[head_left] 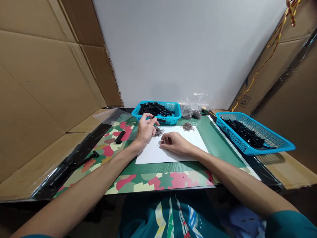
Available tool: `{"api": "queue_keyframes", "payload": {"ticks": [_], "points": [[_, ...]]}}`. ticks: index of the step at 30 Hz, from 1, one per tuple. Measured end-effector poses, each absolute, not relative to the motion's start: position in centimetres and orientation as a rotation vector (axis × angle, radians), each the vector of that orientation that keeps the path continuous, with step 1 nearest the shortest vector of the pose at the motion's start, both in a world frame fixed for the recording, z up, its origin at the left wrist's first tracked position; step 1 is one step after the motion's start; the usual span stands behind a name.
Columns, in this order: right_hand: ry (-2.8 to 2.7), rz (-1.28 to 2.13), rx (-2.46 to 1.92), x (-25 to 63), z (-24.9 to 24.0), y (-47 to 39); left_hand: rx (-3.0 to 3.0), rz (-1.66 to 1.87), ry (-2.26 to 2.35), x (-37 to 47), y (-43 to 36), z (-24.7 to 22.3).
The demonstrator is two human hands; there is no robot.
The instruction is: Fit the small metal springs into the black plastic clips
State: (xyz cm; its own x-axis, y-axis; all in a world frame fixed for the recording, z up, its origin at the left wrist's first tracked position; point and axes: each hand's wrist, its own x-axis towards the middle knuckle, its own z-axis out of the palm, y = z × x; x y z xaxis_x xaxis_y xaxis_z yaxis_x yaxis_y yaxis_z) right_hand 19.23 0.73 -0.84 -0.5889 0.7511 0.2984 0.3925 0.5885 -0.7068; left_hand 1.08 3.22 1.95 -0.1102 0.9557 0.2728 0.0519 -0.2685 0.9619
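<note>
My left hand (145,128) is closed on a narrow black plastic piece (161,121), raised in front of the blue basket (178,116). My right hand (177,144) is lower, over a white sheet of paper (151,155). Its fingers pinch a thin, pale metallic object (161,141), too small to name, which points left. Partly behind my left fingers lies a pile of tiny brownish metal parts (158,131). Another such pile (187,126) sits at the sheet's far right corner.
Black pieces fill the back basket and a second blue basket (274,145) at right. Bags of small metal parts (196,112) stand by the white wall. Left are a black piece (120,137) and a plastic bag (111,115). Cardboard walls (49,72) flank the table.
</note>
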Motion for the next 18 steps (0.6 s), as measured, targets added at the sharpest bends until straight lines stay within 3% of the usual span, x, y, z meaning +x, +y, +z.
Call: {"api": "queue_keyframes", "payload": {"ticks": [18], "points": [[-1.969, 1.088, -0.819, 22.4, 0.2, 2.9, 1.525, 1.314, 1.146, 1.4, 2.8, 1.5]]}}
